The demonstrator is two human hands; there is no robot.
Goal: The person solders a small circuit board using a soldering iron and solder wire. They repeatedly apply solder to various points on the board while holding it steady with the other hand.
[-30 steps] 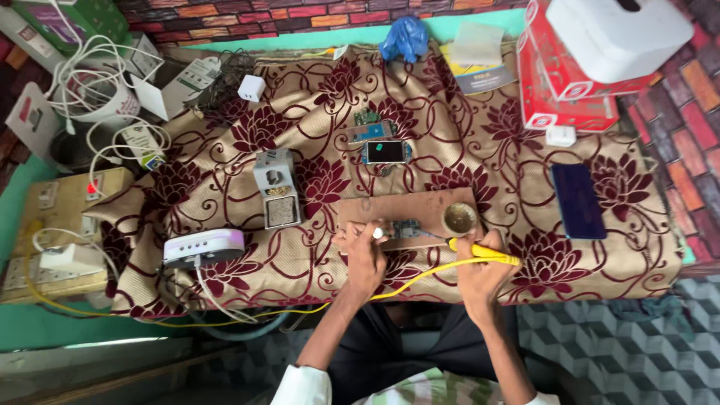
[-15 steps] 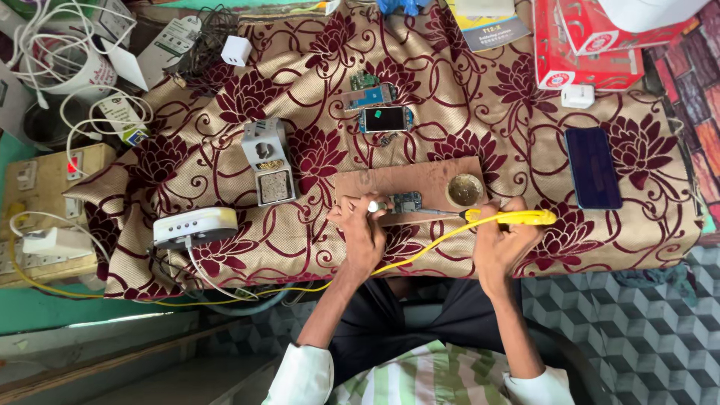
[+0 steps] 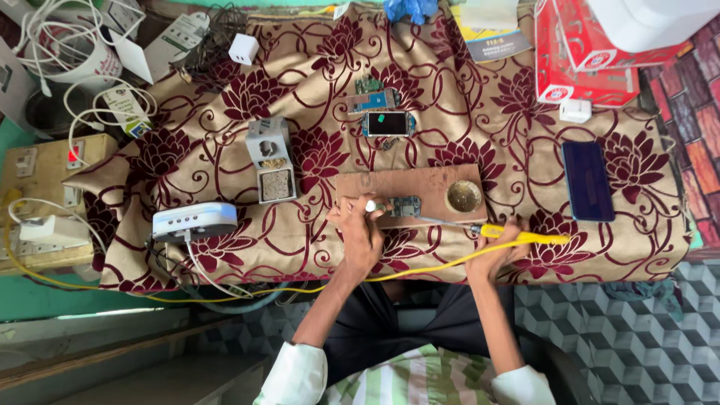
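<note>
My right hand [image 3: 501, 251] grips a yellow-handled soldering iron [image 3: 517, 235], its metal tip reaching left to a small circuit board [image 3: 405, 206]. The board lies on a brown wooden block [image 3: 420, 187] on the flowered cloth. My left hand [image 3: 360, 229] rests at the block's left end, fingers closed on a small white-tipped piece [image 3: 370, 205] beside the board. A round dish [image 3: 463, 196] sits in the block's right part. The iron's yellow cord [image 3: 315, 289] trails off to the left along the table's front edge.
A small phone [image 3: 388, 123] and loose boards [image 3: 373, 97] lie behind the block. A grey iron stand [image 3: 271, 169] and white box [image 3: 195, 221] stand left; a dark blue slab [image 3: 587, 181] and red cartons [image 3: 581, 56] right. Socket boards and cables [image 3: 52, 157] crowd the far left.
The view has tilted down, so the table sits higher in the picture. The iron's handle has swung a little to the right; both hands stay at the wooden block.
</note>
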